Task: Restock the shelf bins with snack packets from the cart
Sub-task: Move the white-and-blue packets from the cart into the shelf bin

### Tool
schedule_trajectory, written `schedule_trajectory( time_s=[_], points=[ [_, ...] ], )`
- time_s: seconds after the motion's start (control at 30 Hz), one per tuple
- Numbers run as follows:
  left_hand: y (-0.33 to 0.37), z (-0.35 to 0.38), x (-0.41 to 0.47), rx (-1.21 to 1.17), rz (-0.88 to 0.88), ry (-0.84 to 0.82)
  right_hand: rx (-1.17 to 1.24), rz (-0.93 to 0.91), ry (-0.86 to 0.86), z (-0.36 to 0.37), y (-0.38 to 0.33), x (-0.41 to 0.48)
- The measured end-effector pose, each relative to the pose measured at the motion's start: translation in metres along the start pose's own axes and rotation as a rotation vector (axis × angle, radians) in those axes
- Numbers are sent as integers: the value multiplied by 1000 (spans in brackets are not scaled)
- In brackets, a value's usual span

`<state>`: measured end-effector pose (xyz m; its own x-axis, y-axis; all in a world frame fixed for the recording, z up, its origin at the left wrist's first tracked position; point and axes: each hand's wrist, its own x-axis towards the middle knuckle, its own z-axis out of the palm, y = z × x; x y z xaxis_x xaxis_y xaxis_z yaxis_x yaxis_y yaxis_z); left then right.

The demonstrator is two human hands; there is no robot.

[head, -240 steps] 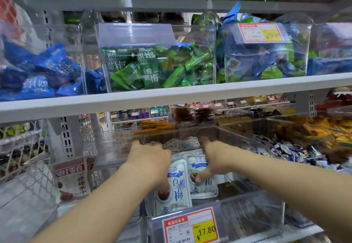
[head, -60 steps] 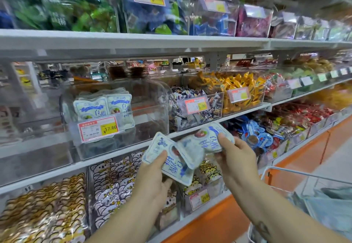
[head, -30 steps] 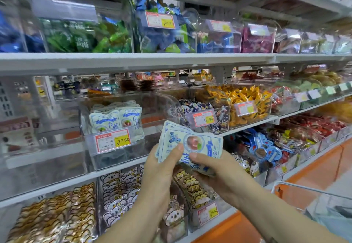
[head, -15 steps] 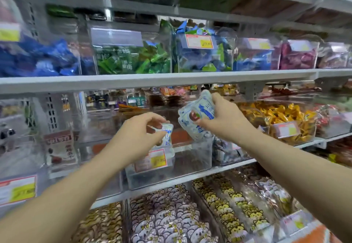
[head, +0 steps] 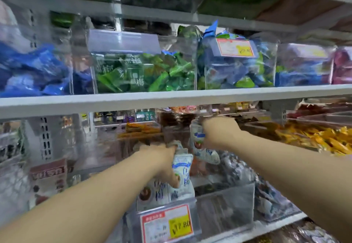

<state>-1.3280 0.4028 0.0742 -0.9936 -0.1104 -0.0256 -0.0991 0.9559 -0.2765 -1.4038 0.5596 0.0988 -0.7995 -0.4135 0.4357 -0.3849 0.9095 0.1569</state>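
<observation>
Both hands have just reached into the bin (head: 228, 204): left hand (head: 162, 161) grips one packet (head: 182, 168), right hand (head: 219, 134) clutches several packets (head: 199, 141); drop-in looks imminent.

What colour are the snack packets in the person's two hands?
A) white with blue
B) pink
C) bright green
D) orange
A: the packets that the left hand and right hand grip over the bin are white with blue print.
</observation>
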Motion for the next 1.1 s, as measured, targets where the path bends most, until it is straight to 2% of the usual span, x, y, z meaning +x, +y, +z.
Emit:
schedule_trajectory(
  time_s=[0.07,0.17,0.23,0.43,0.53,0.6,0.7,0.93,1.1],
  points=[
    [3,-1,9,22,17,-63,-72,-56,17,12,-3,15],
    [7,2,15,18,21,-98,-116,-75,-143,29,-9,41],
    [7,7,18,24,27,-47,-112,-62,-220,42,-15,60],
    [8,20,20,27,14,63,13,-86,-277,69,-35,92],
    [8,21,20,30,10,67,-5,-130,-192,85,-34,100],
    [8,22,20,22,12,68,30,-99,-76,93,-31,104],
    [8,22,20,6,15,72,34,-41,7,94,-29,100],
    [7,21,19,-35,15,62,236,-31,-124,108,-27,98],
    [8,20,20,-26,6,49,216,0,-150,109,-29,98]
  ],
)
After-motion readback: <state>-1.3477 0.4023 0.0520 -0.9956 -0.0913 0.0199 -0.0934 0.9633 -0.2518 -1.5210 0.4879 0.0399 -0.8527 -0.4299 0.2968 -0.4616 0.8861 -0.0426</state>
